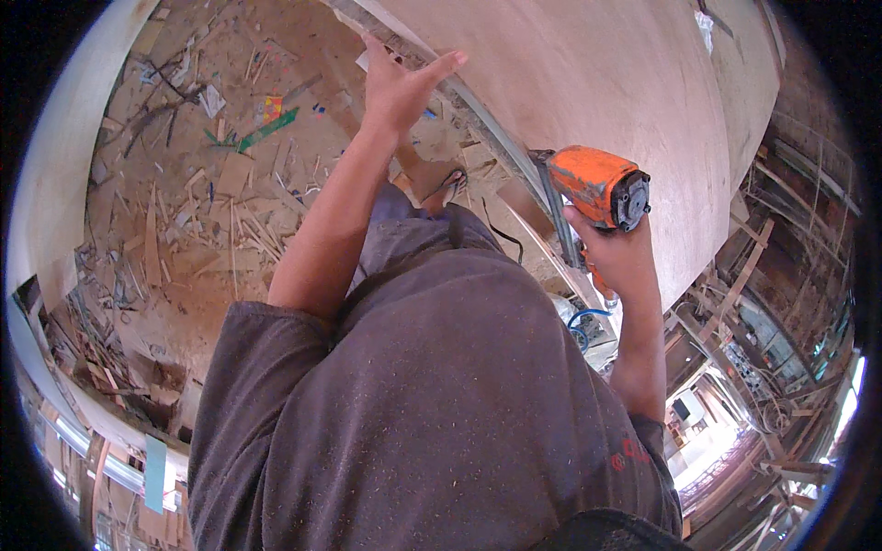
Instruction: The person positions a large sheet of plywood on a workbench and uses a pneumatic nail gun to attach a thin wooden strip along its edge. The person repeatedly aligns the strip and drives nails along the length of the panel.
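My right hand (616,253) is wrapped round an orange and black air nail gun (593,184). The gun's nose end rests at the near edge of a large pale plywood panel (588,83). My left hand (401,92) grips the same edge farther to the left, its thumb stretched over the panel side and its index finger on the other side. The remaining left fingers are hidden. Along that edge runs a greyish wooden strip (487,119). Below the gun's handle hangs a blue air hose (588,314).
Wood scraps, splinters and litter cover the dirt floor (276,165) at left, with a green strip (268,129) among them. My sandalled foot (450,184) stands below the panel. Another pale sheet (69,156) curves along the left. Timber pieces (744,266) are heaped at right.
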`<state>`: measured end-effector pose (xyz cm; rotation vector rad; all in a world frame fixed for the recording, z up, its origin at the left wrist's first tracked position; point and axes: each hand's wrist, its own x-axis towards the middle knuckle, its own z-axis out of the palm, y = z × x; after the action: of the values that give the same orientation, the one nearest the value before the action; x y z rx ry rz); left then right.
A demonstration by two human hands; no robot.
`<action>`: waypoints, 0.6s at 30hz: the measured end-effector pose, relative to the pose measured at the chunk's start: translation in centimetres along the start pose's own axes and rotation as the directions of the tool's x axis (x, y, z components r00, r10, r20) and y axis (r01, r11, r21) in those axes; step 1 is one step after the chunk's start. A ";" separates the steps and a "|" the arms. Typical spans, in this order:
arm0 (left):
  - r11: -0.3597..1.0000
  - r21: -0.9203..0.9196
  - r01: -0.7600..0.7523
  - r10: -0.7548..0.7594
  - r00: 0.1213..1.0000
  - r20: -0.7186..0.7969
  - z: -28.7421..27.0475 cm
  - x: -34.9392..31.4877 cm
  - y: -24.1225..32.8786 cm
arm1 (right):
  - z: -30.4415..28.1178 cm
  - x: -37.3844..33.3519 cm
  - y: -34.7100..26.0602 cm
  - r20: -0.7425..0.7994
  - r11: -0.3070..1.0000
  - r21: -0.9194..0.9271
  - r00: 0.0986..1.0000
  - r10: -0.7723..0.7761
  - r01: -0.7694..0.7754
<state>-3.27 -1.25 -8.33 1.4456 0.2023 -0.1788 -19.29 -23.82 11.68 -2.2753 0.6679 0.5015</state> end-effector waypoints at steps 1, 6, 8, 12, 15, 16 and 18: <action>1.000 -0.001 0.007 -0.007 1.000 -0.011 0.0 -0.1 0.4 | -0.2 0.0 -0.6 0.003 1.000 -0.022 1.000 0.015 -0.015; 0.997 0.080 -0.006 0.006 1.000 0.008 -0.2 -0.4 1.0 | -0.8 0.4 -1.0 0.052 0.996 -0.091 0.998 0.022 -0.018; 0.997 0.077 0.012 -0.012 1.000 0.003 -0.2 -0.5 1.0 | -1.2 0.7 -1.0 0.083 0.991 -0.129 0.996 0.044 -0.033; 0.994 0.107 0.036 -0.038 0.999 0.018 -0.6 -0.8 1.5 | -2.4 1.0 1.1 0.024 0.988 -0.107 0.993 0.118 -0.114; 0.994 0.100 0.039 -0.033 0.998 -0.053 -0.5 -2.6 0.0 | -5.7 0.7 3.7 -0.145 0.953 -0.226 0.974 0.174 -0.203; 0.996 0.088 0.030 -0.023 0.996 -0.082 0.0 -3.3 -0.1 | -6.9 0.8 4.8 -0.204 0.949 -0.199 0.957 0.205 -0.246; 1.000 0.006 -0.026 0.026 0.999 -0.041 1.1 -6.1 0.1 | -9.2 1.3 6.4 -0.297 0.883 -0.369 0.937 0.182 -0.289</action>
<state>-9.12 -2.36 -6.61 1.4575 0.2163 -0.1284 -20.54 -34.79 13.96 -2.6983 1.0668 0.5050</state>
